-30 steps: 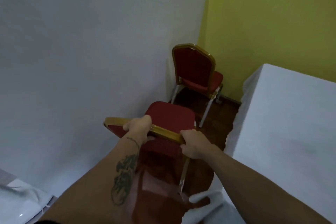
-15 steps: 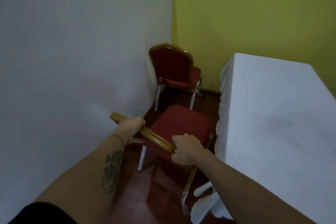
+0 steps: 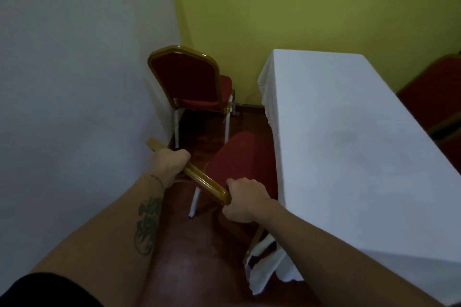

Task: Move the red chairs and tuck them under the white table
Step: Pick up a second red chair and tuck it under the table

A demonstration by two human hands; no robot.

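Observation:
I hold a red chair (image 3: pixel 237 159) with a gold frame by the top rail of its backrest. My left hand (image 3: pixel 172 162) grips the rail's left end and my right hand (image 3: pixel 243 198) grips its right corner. The chair's seat points at the white table (image 3: pixel 349 144), and its right edge touches the hanging tablecloth. A second red chair (image 3: pixel 189 77) stands in the corner beyond, its back toward me.
A white wall runs along the left and a yellow-green wall closes the far end. The floor (image 3: pixel 207 257) is dark red-brown wood. Part of another red chair (image 3: pixel 434 97) shows past the table's right side. The tablecloth's hem bunches on the floor near my right forearm.
The held chair has swung clockwise and moved right, so its seat now meets the tablecloth. My view has turned right, showing more of the table.

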